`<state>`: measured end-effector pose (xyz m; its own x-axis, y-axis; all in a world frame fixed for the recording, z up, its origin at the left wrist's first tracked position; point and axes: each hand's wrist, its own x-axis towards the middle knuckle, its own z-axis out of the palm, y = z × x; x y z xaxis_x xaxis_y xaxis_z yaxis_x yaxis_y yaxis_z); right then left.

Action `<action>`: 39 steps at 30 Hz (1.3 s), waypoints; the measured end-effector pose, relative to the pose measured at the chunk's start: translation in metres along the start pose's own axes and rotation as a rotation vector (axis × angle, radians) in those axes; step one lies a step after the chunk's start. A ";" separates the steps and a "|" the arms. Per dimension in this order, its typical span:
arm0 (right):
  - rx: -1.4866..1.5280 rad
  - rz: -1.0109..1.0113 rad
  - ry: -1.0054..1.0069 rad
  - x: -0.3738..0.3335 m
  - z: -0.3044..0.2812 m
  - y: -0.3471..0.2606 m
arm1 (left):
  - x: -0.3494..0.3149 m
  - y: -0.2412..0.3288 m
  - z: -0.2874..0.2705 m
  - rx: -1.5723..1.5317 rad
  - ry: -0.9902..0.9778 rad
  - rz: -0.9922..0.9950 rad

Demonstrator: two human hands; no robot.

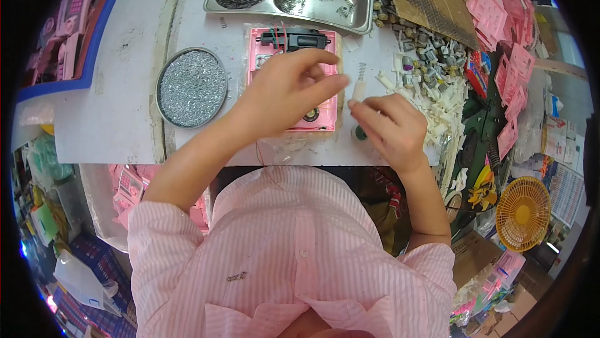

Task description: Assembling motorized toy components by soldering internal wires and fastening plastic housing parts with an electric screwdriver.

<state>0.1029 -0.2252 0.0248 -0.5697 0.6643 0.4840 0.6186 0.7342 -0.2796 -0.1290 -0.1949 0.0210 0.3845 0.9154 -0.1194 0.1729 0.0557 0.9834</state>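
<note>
A small white plastic piece (pixel 359 91) stands upright in the fingertips of my right hand (pixel 395 128), with a thin coil spring (pixel 362 71) rising from its top. My left hand (pixel 290 91) is over a pink plastic casing (pixel 331 122), its thumb and forefinger apart and nothing visible between them. This hand hides the casing's middle. A black mechanism (pixel 300 39) with red wires lies across the casing's far end, and a round dark part shows near its front edge. Just left of my right fingers, a small dark green disc (pixel 360 133) rests on the table.
A round tin of small silver metal parts (pixel 160 110) sits at left. Beyond the casing is a steel compartment tray (pixel 359 22) holding springs. Heaped at right are small motor-like metal parts (pixel 437 53) and white plastic pieces (pixel 445 110), beside cardboard (pixel 431 3) and pink parts (pixel 515 81).
</note>
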 end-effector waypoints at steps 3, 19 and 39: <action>0.061 -0.095 -0.002 0.012 -0.006 -0.010 | 0.017 0.004 0.001 -0.243 -0.173 -0.083; 0.610 0.429 0.119 0.029 0.022 0.002 | -0.043 -0.014 -0.026 0.574 0.236 0.441; 0.235 -0.093 -0.193 0.036 0.037 0.025 | -0.059 -0.047 -0.011 0.648 0.037 0.465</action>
<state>0.0779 -0.1777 0.0040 -0.7240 0.5906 0.3564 0.4299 0.7903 -0.4366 -0.1698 -0.2475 -0.0166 0.5180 0.8014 0.2990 0.4993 -0.5671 0.6551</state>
